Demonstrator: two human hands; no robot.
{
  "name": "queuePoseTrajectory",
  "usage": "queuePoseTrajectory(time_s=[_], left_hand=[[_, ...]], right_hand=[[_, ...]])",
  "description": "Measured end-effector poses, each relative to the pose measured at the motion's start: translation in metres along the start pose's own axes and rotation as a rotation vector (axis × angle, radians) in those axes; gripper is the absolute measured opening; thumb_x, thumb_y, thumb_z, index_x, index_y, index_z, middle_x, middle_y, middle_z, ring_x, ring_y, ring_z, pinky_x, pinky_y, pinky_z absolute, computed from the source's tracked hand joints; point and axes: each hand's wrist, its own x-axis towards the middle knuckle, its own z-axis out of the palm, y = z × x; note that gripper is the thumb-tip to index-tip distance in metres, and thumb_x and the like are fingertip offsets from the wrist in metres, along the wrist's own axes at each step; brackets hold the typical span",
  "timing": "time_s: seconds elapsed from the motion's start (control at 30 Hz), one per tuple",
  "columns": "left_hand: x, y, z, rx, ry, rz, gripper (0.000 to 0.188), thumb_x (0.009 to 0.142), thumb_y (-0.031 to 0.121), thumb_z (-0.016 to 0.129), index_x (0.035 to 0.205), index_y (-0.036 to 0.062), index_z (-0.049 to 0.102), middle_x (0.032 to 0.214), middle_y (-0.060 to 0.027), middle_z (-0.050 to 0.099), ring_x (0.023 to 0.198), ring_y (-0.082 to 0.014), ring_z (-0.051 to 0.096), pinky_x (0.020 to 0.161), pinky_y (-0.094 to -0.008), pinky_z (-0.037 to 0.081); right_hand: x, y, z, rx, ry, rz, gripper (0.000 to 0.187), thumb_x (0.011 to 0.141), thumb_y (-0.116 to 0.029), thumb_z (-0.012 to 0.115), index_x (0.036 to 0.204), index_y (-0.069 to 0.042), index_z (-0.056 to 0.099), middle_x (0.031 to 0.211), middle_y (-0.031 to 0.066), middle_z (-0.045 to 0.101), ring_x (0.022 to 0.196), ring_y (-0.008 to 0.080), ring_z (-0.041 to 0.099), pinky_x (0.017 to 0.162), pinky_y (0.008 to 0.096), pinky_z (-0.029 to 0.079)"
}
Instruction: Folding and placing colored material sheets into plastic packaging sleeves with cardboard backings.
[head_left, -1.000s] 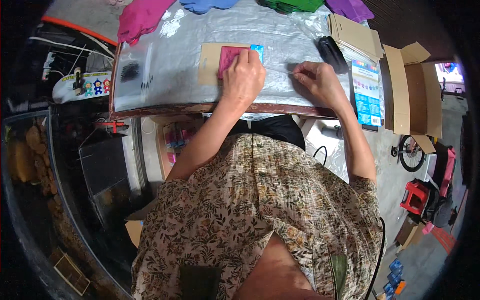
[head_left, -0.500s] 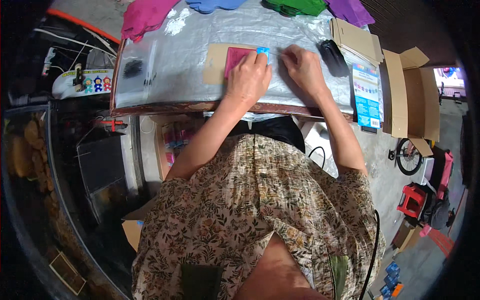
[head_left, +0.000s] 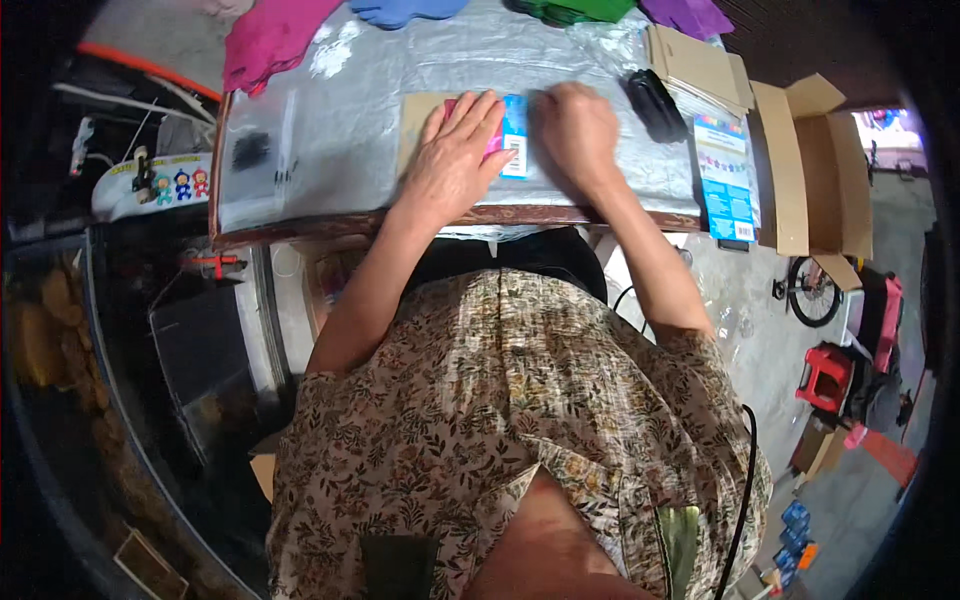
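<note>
The left hand (head_left: pixel 457 152) (palm down) lies over a pink-and-blue packet (head_left: pixel 515 125).

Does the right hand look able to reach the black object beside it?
Likely yes: the right hand is just left of the black object, and only silver sheeting lies between them.

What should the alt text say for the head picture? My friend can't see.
A person's left hand lies flat over pink and blue packaging on a silver-covered table, the right hand curled beside it. Colourful pieces lie at the far side, with an open box to the right.
</note>
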Motion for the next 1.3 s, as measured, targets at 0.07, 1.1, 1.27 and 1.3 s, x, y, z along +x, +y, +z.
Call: queuePoseTrajectory(time_s=[0.07,1.1,1.27,1.3], left_hand=[[0.002,0.0,-0.002,0.002,-0.032,0.036,0.06,0.097,0.035,0.062,0.145,0.0023,0.049,0.153,-0.0159,0.046,0.144,-0.0333,0.039,0.119,-0.0484,0.027],[-0.004,-0.002,-0.006,-0.082,-0.02,-0.042,0.059,0.095,0.04,0.064,0.141,0.0054,0.053,0.152,-0.0124,0.046,0.143,-0.0295,0.039,0.12,-0.0461,0.026],[-0.002,-0.004,-0.004,-0.082,-0.019,-0.024,0.059,0.094,0.04,0.064,0.141,0.0046,0.053,0.151,-0.0125,0.047,0.143,-0.0296,0.04,0.12,-0.0461,0.026],[-0.001,-0.004,-0.005,-0.082,-0.02,-0.024,0.059,0.094,0.04,0.064,0.141,0.0046,0.053,0.151,-0.0125,0.047,0.143,-0.0296,0.04,0.12,-0.0461,0.026]], right_hand=[[0.004,-0.01,0.017,0.054,0.017,-0.058,0.015,0.086,-0.015,0.066,0.09,-0.002,0.073,0.089,0.0191,0.071,0.082,0.0393,0.068,0.074,0.0478,0.053],[0.028,0.157,-0.094,0.426,-0.061,-0.027,0.016,0.095,-0.01,0.066,0.109,-0.003,0.068,0.097,0.0056,0.069,0.087,0.0144,0.065,0.079,0.0292,0.051],[-0.013,0.074,-0.064,0.487,-0.197,0.037,0.012,0.096,-0.005,0.065,0.106,0.0,0.068,0.095,0.0071,0.071,0.087,0.013,0.065,0.081,0.0278,0.051],[-0.014,0.067,-0.059,0.482,-0.214,0.064,0.012,0.096,-0.006,0.065,0.106,0.001,0.068,0.095,0.0077,0.071,0.088,0.0133,0.065,0.082,0.0281,0.051]])
